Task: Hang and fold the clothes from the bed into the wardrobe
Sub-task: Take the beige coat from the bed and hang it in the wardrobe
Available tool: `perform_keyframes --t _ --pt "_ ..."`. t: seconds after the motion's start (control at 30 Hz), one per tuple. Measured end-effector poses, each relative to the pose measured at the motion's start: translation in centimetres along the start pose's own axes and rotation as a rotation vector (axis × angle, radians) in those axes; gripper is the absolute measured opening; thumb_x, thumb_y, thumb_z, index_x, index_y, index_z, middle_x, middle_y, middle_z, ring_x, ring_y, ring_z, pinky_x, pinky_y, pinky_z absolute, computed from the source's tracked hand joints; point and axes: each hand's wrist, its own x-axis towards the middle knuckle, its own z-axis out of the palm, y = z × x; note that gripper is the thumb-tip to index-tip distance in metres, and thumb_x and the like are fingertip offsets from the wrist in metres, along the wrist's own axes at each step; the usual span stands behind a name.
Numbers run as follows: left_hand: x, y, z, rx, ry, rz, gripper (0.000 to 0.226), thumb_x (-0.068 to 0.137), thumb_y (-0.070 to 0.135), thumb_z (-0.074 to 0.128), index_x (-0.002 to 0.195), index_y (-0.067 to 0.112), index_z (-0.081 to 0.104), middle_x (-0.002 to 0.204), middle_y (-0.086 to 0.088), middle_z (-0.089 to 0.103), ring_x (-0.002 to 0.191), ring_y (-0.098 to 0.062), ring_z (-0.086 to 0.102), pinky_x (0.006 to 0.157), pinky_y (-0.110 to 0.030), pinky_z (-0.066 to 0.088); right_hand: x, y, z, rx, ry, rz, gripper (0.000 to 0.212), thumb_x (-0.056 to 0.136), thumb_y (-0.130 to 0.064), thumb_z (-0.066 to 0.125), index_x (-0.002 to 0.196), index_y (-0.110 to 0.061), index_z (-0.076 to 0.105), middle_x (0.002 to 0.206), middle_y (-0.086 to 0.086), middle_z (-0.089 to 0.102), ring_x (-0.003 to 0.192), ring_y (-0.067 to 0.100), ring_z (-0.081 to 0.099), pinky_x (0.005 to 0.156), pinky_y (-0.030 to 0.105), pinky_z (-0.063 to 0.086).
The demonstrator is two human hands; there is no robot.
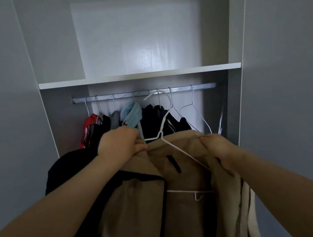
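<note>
Facing the open wardrobe (237,84), we go from its left door (1,123) across. A white shelf (140,75) runs over a metal rail (143,93).

On the rail, from the left: a red top (89,129), a black piece, a grey one (114,118), a light blue one (132,114), then dark clothes (151,119). All are on wire hangers.

In front of these, the left hand (120,142) has its fingers curled round the left side of the collar of a tan jacket (138,214), thumb on top. Dark fabric bunches under that wrist; we cannot tell whether it belongs to the jacket. The jacket has dark trim and hangs down between both forearms, below the rail and in front of the hung clothes.

A white hanger (165,122) sits inside the jacket. One arm runs under the collar and the bottom bar shows in the open front. The hook is up at rail height, in front of the rail and not over it.

The right hand (221,148) pinches the right side of the collar, fingers curled into the cloth.

Past it, empty wire hangers (192,97) hang at the right end of the rail, then comes the right door (299,73).
</note>
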Motion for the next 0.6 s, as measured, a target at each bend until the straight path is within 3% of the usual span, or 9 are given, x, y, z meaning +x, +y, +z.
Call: perform_keyframes --t 0.07,0.13,0.2,0.27,0.33,0.4,0.47,0.53,0.6 --pt "0.2 1.6 0.7 0.028 0.065 -0.005 0.037 0.089 0.054 0.047 0.09 0.018 0.05 0.098 -0.001 0.055 0.089 -0.021 0.059 0.063 -0.032 0.041 -0.5 -1.9 0.5 0.244 -0.026 0.11 0.029 0.098 -0.017 0.04 0.114 0.0 0.057 0.109 0.021 0.062 0.097 0.034 0.06 0.081 0.035 0.051" --pt "0.2 3.1 1.7 -0.001 0.146 0.002 0.036 0.09 0.05 0.047 0.099 0.014 0.051 0.104 -0.002 0.055 0.089 -0.023 0.06 0.065 -0.033 0.042 -1.3 -3.7 1.3 0.463 -0.068 0.151 0.024 0.097 -0.014 0.042 0.099 -0.001 0.063 0.09 0.018 0.068 0.08 0.03 0.064 0.074 0.035 0.055" --pt "0.0 4.2 2.3 -0.103 0.211 -0.002 0.033 0.088 0.048 0.05 0.096 0.015 0.05 0.1 -0.001 0.055 0.088 -0.023 0.06 0.063 -0.032 0.04 -2.4 -5.2 1.8 0.626 -0.157 0.12 0.026 0.098 -0.015 0.043 0.081 -0.007 0.06 0.065 0.009 0.062 0.058 0.019 0.058 0.06 0.028 0.051" --pt "-0.1 4.2 2.2 -0.336 0.247 -0.058 0.026 0.083 0.043 0.059 0.078 0.02 0.048 0.084 0.005 0.055 0.084 -0.02 0.059 0.061 -0.03 0.038 -3.6 -5.8 1.6 0.669 -0.271 0.045 0.029 0.099 -0.022 0.044 0.076 -0.009 0.054 0.056 0.005 0.057 0.047 0.013 0.055 0.05 0.023 0.048" --pt "-0.4 3.7 1.6 -0.605 0.232 -0.132 0.031 0.076 0.038 0.07 0.064 0.028 0.043 0.069 0.01 0.052 0.077 -0.015 0.058 0.062 -0.03 0.041 -4.3 -5.9 0.8 0.519 -0.271 -0.109 0.032 0.097 -0.031 0.046 0.076 -0.01 0.056 0.062 0.008 0.06 0.053 0.017 0.059 0.055 0.026 0.051" --pt "-0.6 3.3 0.9 -0.776 0.248 -0.15 0.033 0.069 0.032 0.079 0.062 0.032 0.047 0.069 0.012 0.057 0.075 -0.012 0.058 0.068 -0.031 0.046 -3.7 -5.1 0.0 0.135 -0.004 -0.376 0.035 0.094 -0.039 0.048 0.068 -0.017 0.053 0.07 0.004 0.057 0.069 0.017 0.054 0.069 0.033 0.045" --pt "-0.6 3.0 0.3 -0.841 0.283 -0.116 0.033 0.065 0.027 0.082 0.063 0.033 0.05 0.07 0.011 0.059 0.075 -0.01 0.057 0.07 -0.028 0.046 -3.2 -4.1 -0.4 -0.324 0.236 -0.54 0.027 0.091 -0.045 0.049 0.074 -0.024 0.049 0.085 -0.005 0.05 0.086 0.013 0.042 0.082 0.033 0.035" --pt "-0.5 2.8 -0.3 -0.852 0.3 -0.1 0.034 0.063 0.024 0.083 0.062 0.034 0.051 0.072 0.012 0.059 0.073 -0.004 0.054 0.067 -0.019 0.043 -2.8 -2.6 -0.5 -0.466 0.178 -0.475 0.03 0.087 -0.056 0.047 0.095 -0.027 0.045 0.103 -0.003 0.047 0.1 0.015 0.043 0.091 0.036 0.036" --pt "-0.5 2.4 -0.8 -0.843 0.299 -0.094 0.034 0.061 0.023 0.084 0.062 0.035 0.052 0.073 0.015 0.058 0.072 0.003 0.051 0.064 -0.007 0.038 -2.4 -1.0 -0.6 -0.454 0.025 -0.372 0.042 0.084 -0.065 0.042 0.104 -0.027 0.041 0.102 -0.001 0.055 0.099 0.022 0.054 0.084 0.037 0.044"
